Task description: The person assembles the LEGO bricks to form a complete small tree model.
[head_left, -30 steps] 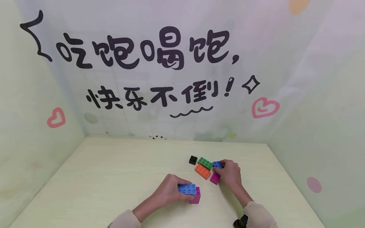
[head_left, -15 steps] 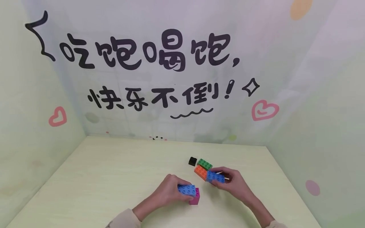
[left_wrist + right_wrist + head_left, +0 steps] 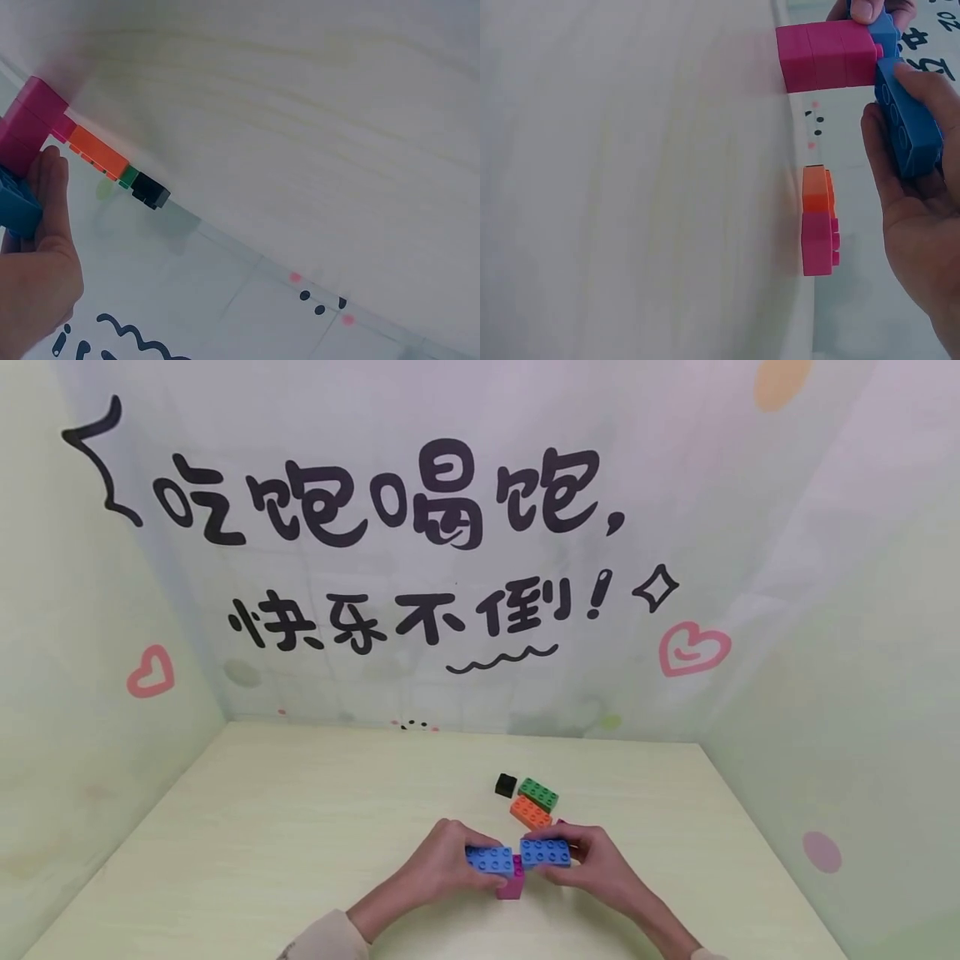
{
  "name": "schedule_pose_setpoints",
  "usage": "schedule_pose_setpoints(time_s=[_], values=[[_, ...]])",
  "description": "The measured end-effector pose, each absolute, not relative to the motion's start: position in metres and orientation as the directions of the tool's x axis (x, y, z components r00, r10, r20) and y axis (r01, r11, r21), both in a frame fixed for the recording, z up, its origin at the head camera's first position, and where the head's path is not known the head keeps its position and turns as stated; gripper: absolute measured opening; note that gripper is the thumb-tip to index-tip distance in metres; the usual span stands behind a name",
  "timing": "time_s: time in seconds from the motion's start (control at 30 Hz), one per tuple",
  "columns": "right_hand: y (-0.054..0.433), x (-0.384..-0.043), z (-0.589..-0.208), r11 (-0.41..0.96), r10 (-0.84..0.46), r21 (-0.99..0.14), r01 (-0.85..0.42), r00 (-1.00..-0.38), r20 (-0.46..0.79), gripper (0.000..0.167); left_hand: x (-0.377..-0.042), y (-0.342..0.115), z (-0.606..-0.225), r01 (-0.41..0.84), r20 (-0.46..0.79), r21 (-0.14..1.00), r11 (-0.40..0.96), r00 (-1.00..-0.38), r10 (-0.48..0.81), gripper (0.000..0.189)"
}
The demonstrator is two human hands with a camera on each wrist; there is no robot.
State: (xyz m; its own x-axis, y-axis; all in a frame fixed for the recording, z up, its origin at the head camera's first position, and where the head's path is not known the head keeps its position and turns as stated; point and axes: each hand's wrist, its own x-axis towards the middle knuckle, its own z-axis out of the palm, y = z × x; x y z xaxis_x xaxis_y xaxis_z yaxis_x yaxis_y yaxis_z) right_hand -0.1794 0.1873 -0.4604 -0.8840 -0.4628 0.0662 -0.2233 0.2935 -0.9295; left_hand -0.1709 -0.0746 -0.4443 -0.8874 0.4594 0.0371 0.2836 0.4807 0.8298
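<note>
Loose pink brick — mostly hidden behind right hand, head view.

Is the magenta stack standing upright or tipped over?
Upright: in the head view, the magenta stack shows its exposed studs facing up.

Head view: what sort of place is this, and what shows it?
Probably a small play or filming booth: a pale tabletop, printed walls on three sides with large Chinese lettering, and plastic toy building bricks.
</note>
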Motion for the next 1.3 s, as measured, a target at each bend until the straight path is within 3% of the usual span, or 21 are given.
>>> schedule_pose_setpoints(time_s=[0.23,0.47,1.0,1.3], values=[[0.183,-0.174,-0.460,0.354,-0.417,-0.909,-0.221,-0.907,0.058,0.034,-0.172,-0.075,-0.443,0.285,0.025,0.813,0.508,-0.888,0.459,0.041],[0.177,-0.172,-0.461,0.318,-0.370,-0.929,-0.188,-0.927,0.061,0.032,-0.174,-0.077,-0.445,0.294,0.030,0.810,0.508,-0.886,0.464,0.042],[0.169,-0.173,-0.459,0.347,-0.461,-0.866,-0.361,-0.870,0.177,0.034,-0.176,-0.077,-0.443,0.313,0.036,0.802,0.509,-0.876,0.481,0.041],[0.161,-0.172,-0.459,0.345,-0.417,-0.900,-0.267,-0.903,0.108,0.033,-0.176,-0.077,-0.443,0.325,0.049,0.800,0.504,-0.873,0.485,0.042]])
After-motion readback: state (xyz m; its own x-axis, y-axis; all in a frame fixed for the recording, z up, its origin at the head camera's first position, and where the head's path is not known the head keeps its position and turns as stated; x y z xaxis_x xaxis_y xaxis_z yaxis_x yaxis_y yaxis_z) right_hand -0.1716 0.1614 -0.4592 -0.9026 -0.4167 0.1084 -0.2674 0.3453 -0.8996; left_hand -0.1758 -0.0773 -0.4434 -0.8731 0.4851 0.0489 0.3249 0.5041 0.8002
